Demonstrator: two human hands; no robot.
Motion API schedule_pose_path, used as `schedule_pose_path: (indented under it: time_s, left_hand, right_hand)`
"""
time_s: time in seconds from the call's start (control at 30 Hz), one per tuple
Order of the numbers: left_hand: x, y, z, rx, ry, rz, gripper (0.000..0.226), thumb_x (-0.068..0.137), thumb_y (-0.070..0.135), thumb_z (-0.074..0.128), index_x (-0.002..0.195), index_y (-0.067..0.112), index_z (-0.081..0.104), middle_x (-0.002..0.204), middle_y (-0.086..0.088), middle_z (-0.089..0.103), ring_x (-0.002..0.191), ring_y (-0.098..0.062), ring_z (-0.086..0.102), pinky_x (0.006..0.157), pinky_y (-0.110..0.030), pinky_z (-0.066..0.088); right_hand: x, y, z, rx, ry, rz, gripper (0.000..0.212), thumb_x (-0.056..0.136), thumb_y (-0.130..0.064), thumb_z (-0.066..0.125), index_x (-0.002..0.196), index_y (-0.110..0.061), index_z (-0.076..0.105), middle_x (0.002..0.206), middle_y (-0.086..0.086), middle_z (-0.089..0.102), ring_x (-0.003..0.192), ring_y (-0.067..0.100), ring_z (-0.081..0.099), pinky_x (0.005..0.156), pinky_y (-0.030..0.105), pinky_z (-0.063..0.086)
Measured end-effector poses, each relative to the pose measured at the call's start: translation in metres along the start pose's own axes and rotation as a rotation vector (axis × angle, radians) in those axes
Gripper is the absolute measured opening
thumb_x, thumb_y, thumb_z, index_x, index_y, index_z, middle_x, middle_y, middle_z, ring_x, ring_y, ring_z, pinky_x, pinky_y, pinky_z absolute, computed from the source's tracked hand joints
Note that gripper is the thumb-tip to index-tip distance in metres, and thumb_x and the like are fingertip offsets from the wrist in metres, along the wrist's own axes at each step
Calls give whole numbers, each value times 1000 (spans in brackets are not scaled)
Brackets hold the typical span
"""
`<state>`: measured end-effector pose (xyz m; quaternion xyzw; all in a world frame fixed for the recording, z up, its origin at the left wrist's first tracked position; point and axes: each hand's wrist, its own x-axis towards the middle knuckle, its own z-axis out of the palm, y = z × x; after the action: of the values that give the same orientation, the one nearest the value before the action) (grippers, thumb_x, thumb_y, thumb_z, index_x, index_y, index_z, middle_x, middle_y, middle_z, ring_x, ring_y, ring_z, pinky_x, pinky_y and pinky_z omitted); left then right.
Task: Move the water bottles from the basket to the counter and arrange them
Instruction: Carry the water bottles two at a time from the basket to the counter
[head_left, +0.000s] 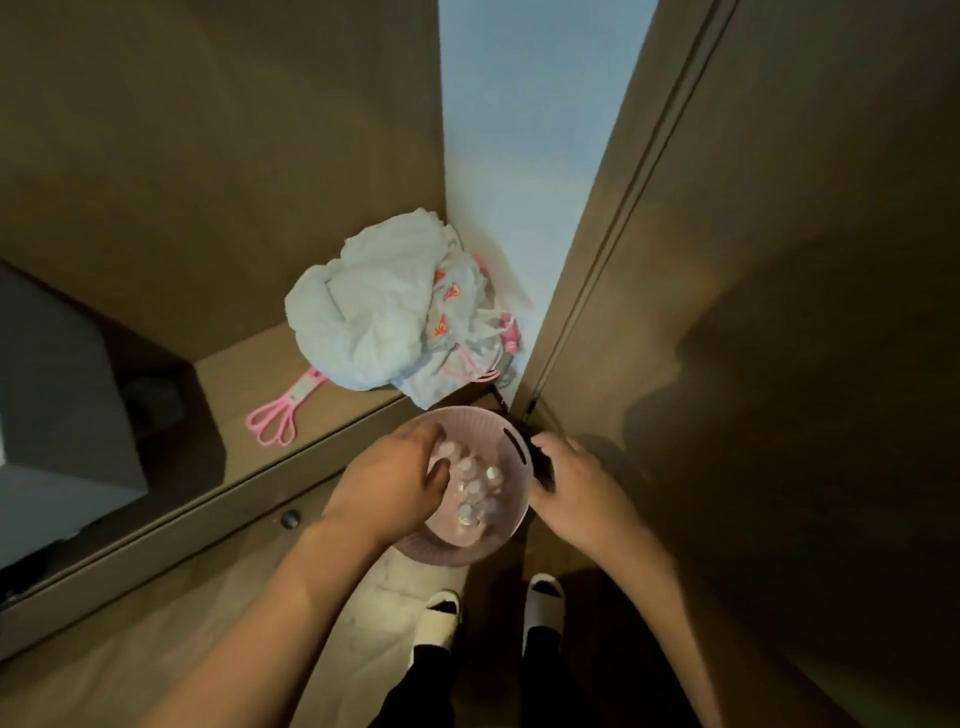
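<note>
1. Down at the lower centre of the frame sits the round pale-pink plastic basket with a slotted handle hole (511, 441); it appears to rest low, near the floor, just in front of the person's feet in white slippers (543, 597).
2. Inside it stand the small clear water bottles with pale caps (475, 486), packed upright and close together, caps facing the camera. None is out yet, so the task looks barely begun.
3. The left hand (395, 478) reaches into the basket from the left, fingers curled down among the bottles; whether it grips one already I cannot tell, since the palm hides the fingertips.
4. The right hand (571, 480) rests against the basket's right rim with relaxed, fairly straight fingers, probably steadying it so it does not slide as a bottle is pulled up.
5. The brown wooden worktop (249, 384), at centre left, is likely where the bottles should go. It already carries a crumpled white cloth bundle with orange marks (374, 322) and pink plastic tongs (283, 415), so free space lies left of those.
</note>
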<state>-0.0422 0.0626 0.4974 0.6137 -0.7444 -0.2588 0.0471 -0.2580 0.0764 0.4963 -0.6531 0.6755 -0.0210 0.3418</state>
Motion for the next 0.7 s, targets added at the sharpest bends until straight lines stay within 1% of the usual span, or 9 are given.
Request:
schedule_pose_path:
  time_s: [0.07, 0.2, 0.27, 0.4, 0.43, 0.5, 0.6, 0.67, 0.7]
  left_hand:
    - [3, -11, 18, 1, 3, -83, 33, 92, 31, 54, 123, 20, 56, 122, -1, 63, 105, -23, 62, 84, -34, 50]
    - [33, -43, 86, -16, -76, -162, 33, 92, 32, 52, 122, 20, 56, 118, -3, 62, 103, -25, 63, 85, -37, 51]
    - [52, -65, 137, -9, -147, -191, 34, 93, 32, 52, 124, 21, 55, 121, -4, 62, 107, -25, 62, 86, -37, 51]
    - [96, -124, 270, -7, -259, -245, 38, 94, 35, 50, 130, 22, 52, 125, -4, 61, 110, -26, 61, 89, -38, 50]
    - [108, -137, 303, -14, -297, -268, 40, 94, 36, 51, 131, 22, 51, 126, -5, 61, 111, -26, 61, 90, -39, 50]
    - [129, -162, 368, -5, -401, -314, 45, 94, 40, 51, 135, 22, 48, 125, -6, 60, 111, -27, 60, 91, -39, 50]
    - [160, -193, 449, 52, -551, -309, 56, 92, 51, 51, 138, 21, 45, 131, -6, 56, 116, -28, 57, 95, -40, 48]
    - [180, -211, 488, 104, -568, -280, 54, 92, 51, 52, 137, 21, 46, 133, -5, 55, 119, -26, 55, 94, -37, 47]
    - [190, -220, 503, 135, -547, -253, 52, 92, 50, 52, 135, 21, 47, 131, -5, 56, 117, -26, 56, 91, -36, 47]
  right_hand:
    - [30, 12, 14, -67, -117, -58, 51, 95, -33, 57, 143, -23, 42, 144, -1, 46, 128, 20, 48, 101, 35, 46]
    - [93, 52, 72, -201, -246, -130, 54, 95, -32, 56, 144, -21, 38, 142, 4, 47, 126, 25, 49, 100, 40, 47]
    - [125, 80, 114, -285, -316, -159, 56, 94, -31, 55, 146, -20, 37, 144, 5, 46, 129, 27, 46, 102, 40, 44]
    - [200, 153, 212, -442, -350, -209, 58, 92, -30, 56, 145, -17, 38, 145, 7, 47, 129, 31, 47, 108, 43, 38]
    - [220, 171, 238, -490, -349, -222, 56, 90, -31, 57, 141, -17, 42, 141, 8, 50, 127, 31, 50, 107, 43, 38]
    - [257, 203, 285, -544, -375, -225, 47, 88, -33, 58, 131, -18, 52, 125, 8, 60, 115, 30, 58, 101, 43, 44]
    - [308, 243, 342, -685, -459, -239, 30, 92, -36, 55, 119, -21, 57, 103, 2, 66, 97, 24, 63, 91, 43, 51]
    - [334, 264, 372, -806, -476, -259, 24, 95, -35, 54, 114, -21, 58, 92, -1, 64, 85, 20, 63, 81, 41, 55]
    - [345, 273, 387, -850, -463, -275, 24, 96, -33, 54, 114, -18, 58, 90, -1, 63, 82, 19, 62, 78, 38, 55]
